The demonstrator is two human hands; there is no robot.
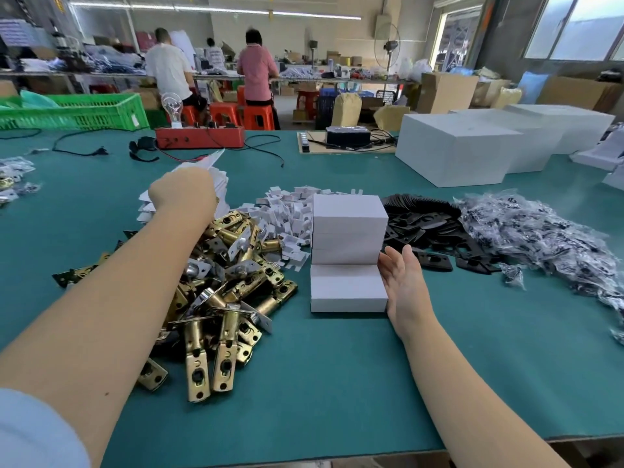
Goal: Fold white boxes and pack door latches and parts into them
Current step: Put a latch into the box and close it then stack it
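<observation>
Left hand (184,194) outstretched, apparently gripping a flat box blank (211,160); right hand (403,282) open-fingered beside folded boxes (349,251).

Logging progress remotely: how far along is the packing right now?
Done: a few closed white boxes stand stacked mid-table. In hand: the left hand pinches a flat box blank off its stack, while the right hand rests open against the boxes. Left: big piles of brass latches, black plates and bagged parts remain unpacked.

No text, label or number could be read anywhere. The folded white boxes (349,251) by the right hand (403,282) were blank. Distant wall notices were too blurred.
</observation>
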